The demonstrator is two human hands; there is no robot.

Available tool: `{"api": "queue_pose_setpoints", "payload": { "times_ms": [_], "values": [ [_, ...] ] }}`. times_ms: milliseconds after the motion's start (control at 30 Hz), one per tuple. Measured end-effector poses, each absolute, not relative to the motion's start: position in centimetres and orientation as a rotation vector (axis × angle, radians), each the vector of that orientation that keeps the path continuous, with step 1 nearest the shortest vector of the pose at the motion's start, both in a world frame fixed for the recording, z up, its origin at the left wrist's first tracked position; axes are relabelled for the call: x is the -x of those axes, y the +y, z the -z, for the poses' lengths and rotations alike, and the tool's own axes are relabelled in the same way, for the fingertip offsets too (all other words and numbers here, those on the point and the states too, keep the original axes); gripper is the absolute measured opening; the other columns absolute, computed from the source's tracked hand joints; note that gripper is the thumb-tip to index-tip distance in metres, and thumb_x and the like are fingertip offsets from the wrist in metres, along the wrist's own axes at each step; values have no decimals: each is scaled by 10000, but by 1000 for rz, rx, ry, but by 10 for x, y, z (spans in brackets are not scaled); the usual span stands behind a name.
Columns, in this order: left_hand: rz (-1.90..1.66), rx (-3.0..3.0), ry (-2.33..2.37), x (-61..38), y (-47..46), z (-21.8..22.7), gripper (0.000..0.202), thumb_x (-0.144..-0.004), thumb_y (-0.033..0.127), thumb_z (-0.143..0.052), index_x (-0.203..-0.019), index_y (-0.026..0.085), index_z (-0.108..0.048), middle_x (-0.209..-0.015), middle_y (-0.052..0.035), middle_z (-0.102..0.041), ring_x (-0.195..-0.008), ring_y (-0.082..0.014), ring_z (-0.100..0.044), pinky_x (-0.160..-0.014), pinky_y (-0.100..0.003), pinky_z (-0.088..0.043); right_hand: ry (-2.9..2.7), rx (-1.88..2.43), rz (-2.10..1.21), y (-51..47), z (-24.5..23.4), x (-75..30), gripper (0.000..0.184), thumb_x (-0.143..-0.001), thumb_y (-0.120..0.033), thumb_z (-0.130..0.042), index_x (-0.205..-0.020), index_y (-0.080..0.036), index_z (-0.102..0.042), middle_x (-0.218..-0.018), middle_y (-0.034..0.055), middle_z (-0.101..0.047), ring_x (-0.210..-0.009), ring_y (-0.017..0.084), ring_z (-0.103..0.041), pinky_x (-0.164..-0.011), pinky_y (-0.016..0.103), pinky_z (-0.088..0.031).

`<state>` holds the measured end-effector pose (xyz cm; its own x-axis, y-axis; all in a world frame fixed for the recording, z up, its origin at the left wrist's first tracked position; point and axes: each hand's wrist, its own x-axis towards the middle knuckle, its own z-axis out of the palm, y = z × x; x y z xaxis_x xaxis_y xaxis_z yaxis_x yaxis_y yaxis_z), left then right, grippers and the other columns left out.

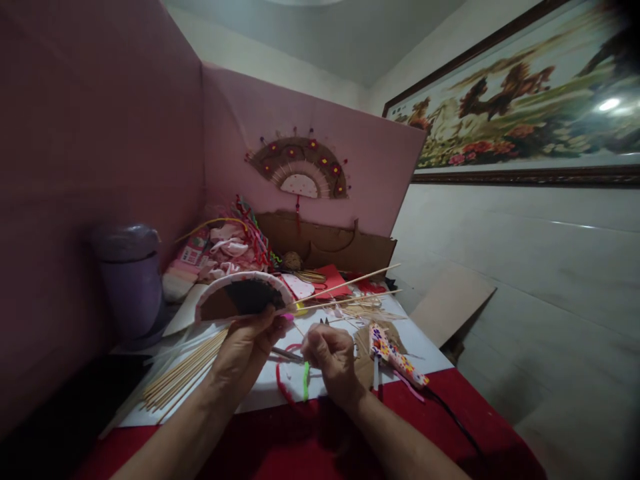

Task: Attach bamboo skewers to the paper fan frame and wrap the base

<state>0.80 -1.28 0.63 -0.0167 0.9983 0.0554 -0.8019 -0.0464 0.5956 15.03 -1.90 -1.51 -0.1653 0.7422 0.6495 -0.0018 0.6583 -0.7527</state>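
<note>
My left hand (250,347) grips the lower right corner of a half-round cardboard piece (210,309) with a pale wrapped rim and a dark patch on its face. Two thin wooden sticks (350,285) stick out to the right from that corner. My right hand (333,360) is closed just right of my left hand, fingers pinched together. What it pinches, if anything, I cannot make out. A grey metal tool (287,355) shows between the hands, partly hidden. Below it are a red fuzzy strip (281,383) and a green one (306,381).
Many wooden sticks (187,370) lie at left beside a purple bin (131,287). A flower-patterned glue gun (395,357) with a black cord lies at right. Behind are pink fabric scraps (231,247), red paper (333,280), cardboard (325,240) and a decorated fan (300,163) on the pink panel.
</note>
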Motion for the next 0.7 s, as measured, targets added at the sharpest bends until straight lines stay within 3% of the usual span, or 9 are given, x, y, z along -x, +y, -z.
{"api": "queue_pose_setpoints", "payload": {
  "times_ms": [167,300,367,433,700],
  "values": [
    [-1577,-451,484,-3,-10,-11,110,-698,8,-637,-673,109,-672,-655,-59,-703,-575,-150,-647,-563,-254,-548,-1595,756,-722,-49,-26,-178,389,-905,-383,-382,-635,-184,-578,-547,5,-501,-495,117,-443,-496,252,-348],
    [-1522,-435,550,2,-7,-12,173,-785,27,-548,-678,88,-670,-655,-90,-701,-553,-142,-644,-485,-208,-519,-1695,1306,-337,-43,-47,-248,235,-853,-334,-436,-832,-197,-625,-734,43,-615,-682,175,-563,-635,288,-424],
    [-1501,-435,569,3,-6,-12,182,-793,32,-538,-683,96,-668,-658,-83,-700,-549,-141,-643,-457,-196,-505,-1855,1626,-233,-33,-39,-285,218,-765,-303,-526,-919,-196,-638,-945,78,-646,-857,226,-584,-722,318,-434],
    [-1485,-443,578,4,-5,-11,188,-795,32,-534,-677,99,-665,-652,-78,-695,-538,-138,-638,-456,-197,-505,-2001,1840,-282,-25,-21,-312,336,-706,-301,-582,-1013,-172,-624,-1049,108,-632,-947,253,-581,-787,331,-432],
    [-1494,-492,577,5,-1,-7,158,-780,38,-553,-681,99,-660,-631,-64,-672,-522,-136,-622,-443,-200,-494,-2027,1829,-378,-13,18,-320,388,-749,-322,-531,-1084,-128,-560,-1038,125,-631,-931,240,-582,-811,337,-427]
  ]
}}
